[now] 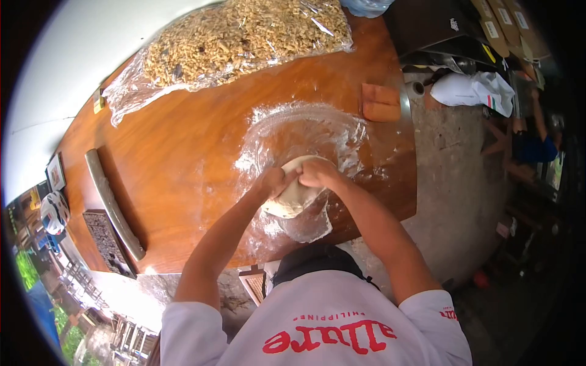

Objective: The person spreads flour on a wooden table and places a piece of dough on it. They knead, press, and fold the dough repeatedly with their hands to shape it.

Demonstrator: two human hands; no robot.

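Wooden table [183, 152]: at its left edge lies a long rolling pin [113, 204], and a clear bag of nuts [238, 39] sits at the back. Your left hand [274, 182] and right hand [317, 172] curl closed over the dough [293, 198], pressing it into the flour patch [305, 131], probably to stop sticking. Its oval runs diagonally toward you.

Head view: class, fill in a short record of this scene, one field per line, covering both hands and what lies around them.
Left hand: pressing on the dough
Right hand: pressing on the dough beside the left
Surface: wooden table, dusted with flour
Far edge: clear bag of nuts
Left side: long rolling pin
Right side: orange cloth
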